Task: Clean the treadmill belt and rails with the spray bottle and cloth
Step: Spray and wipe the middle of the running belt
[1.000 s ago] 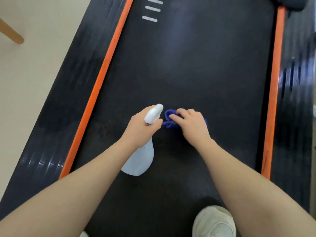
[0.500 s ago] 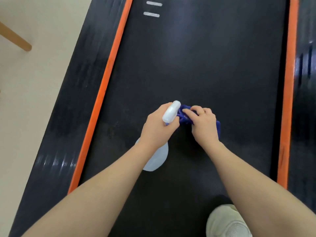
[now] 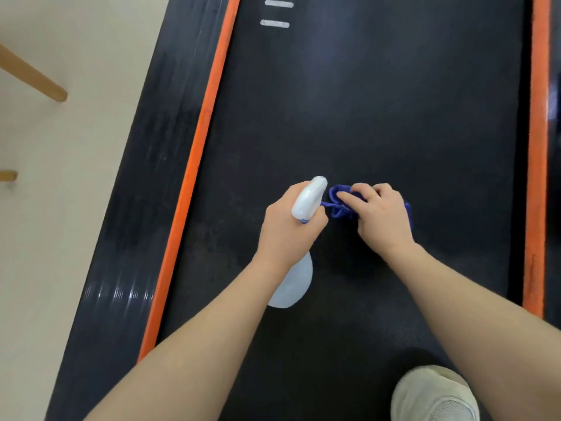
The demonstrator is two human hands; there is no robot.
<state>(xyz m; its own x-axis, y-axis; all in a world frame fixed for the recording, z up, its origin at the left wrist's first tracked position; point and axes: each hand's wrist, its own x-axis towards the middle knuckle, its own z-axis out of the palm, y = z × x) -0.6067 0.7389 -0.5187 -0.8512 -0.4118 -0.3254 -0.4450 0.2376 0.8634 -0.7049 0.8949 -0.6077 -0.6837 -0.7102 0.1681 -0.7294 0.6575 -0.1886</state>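
belt: black treadmill belt (image 3: 379, 101), orange rails (image 3: 194, 165) both sides
floor: pale beige floor (image 3: 60, 223)
left hand (image 3: 287, 230): fingers wrapped round spray bottle (image 3: 309, 197)
right hand (image 3: 382, 217): fingers bunching blue cloth (image 3: 338, 202)

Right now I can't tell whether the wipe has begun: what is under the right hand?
Under the right hand a bunched blue cloth shows past the fingers, over the black belt. The hand covers most of it, so contact with the belt is hidden.
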